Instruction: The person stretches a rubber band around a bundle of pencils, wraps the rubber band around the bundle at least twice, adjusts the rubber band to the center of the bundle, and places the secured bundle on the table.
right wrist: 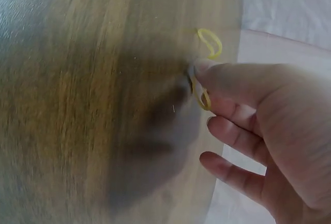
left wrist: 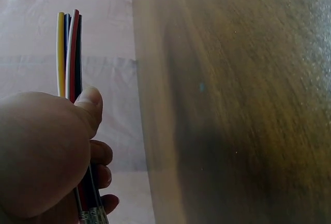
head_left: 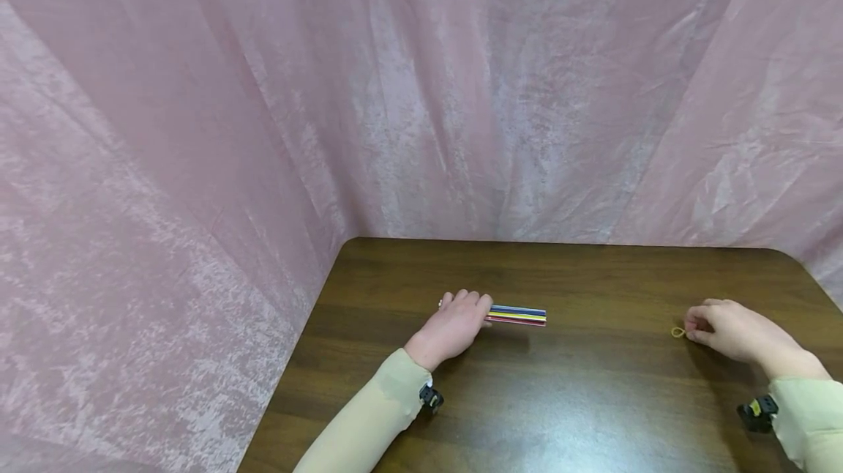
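Observation:
My left hand grips a bundle of striped pencils over the left part of the table, fingers wrapped round their middle. In the left wrist view yellow, blue, red and black pencils rise past the thumb with flat, unsharpened ends. Metal ferrules show below the fingers; the palm hides the middle of the bundle. Far to the right, my right hand pinches a yellow rubber band between thumb and forefinger, close over the table. A loop of it sticks out on each side of the fingertips.
Both hands are over a brown wood-grain table with rounded far corners. Pink velvety curtain hangs behind its far edge and along the left side. A small black camera sits on each wrist.

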Available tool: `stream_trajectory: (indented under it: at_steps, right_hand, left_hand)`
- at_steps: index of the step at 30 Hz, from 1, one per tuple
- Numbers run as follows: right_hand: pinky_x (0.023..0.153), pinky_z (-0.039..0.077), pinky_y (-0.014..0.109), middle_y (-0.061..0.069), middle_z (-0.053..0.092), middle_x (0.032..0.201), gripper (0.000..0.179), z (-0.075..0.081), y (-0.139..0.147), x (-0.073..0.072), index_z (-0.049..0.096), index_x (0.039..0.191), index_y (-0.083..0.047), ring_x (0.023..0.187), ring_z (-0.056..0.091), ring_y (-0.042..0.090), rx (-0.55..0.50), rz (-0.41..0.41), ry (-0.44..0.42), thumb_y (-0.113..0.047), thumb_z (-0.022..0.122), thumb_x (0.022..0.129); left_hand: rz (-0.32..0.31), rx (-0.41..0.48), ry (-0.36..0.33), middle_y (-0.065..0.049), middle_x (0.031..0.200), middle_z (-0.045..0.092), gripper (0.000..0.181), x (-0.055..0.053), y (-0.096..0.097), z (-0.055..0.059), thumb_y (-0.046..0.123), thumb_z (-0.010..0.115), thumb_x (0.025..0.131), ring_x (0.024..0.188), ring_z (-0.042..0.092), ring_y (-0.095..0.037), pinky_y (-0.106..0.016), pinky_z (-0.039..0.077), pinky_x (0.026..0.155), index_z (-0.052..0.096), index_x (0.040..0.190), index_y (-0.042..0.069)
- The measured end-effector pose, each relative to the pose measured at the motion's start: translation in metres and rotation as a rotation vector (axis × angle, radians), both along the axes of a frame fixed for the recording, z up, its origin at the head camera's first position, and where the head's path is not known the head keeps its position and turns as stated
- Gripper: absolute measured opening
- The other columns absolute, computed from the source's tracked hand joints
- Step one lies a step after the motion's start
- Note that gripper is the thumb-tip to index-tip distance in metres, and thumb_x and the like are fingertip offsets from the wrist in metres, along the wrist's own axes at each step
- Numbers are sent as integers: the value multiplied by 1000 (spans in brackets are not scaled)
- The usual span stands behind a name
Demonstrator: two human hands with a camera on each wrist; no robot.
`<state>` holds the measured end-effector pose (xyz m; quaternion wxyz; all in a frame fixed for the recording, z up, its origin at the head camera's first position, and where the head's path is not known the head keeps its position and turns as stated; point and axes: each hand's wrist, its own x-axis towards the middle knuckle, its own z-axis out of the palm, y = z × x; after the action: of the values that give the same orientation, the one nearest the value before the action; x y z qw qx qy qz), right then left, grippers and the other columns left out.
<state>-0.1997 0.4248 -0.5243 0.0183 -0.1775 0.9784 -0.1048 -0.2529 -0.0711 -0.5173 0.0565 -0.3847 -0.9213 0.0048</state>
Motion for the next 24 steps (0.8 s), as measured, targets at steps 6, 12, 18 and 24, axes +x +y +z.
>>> stream_trajectory:
  at_steps: [6,12,18,24]
  right_hand:
    - [71,51,42,-7,66,90,12,1,4,4,72,88,-20,81,60,10,-67,-67,31,-14,82,91]
    - [70,49,40,1,74,91,9,10,6,8,77,94,-12,82,63,13,-214,-234,-17,-21,75,96]
    - [76,51,42,12,78,103,19,12,3,7,80,102,-8,97,69,29,-274,-246,-105,-25,71,102]
    - [72,48,38,13,76,103,28,15,-10,8,78,103,-5,89,63,20,-315,-272,-132,-29,63,105]
  left_hand:
    - [0,-15,-4,6,96,56,20,1,-1,-2,36,59,110,85,46,-15,-30,30,76,53,110,17]
    - [-13,-26,8,6,94,55,20,2,1,-3,36,59,110,83,44,-14,-30,29,75,53,109,18]
    - [-15,-31,9,5,96,56,20,3,3,-2,37,57,111,84,45,-15,-31,31,76,53,112,17]
    - [-17,-32,-15,5,96,56,21,5,8,-1,37,59,110,85,45,-15,-31,31,77,54,112,17]
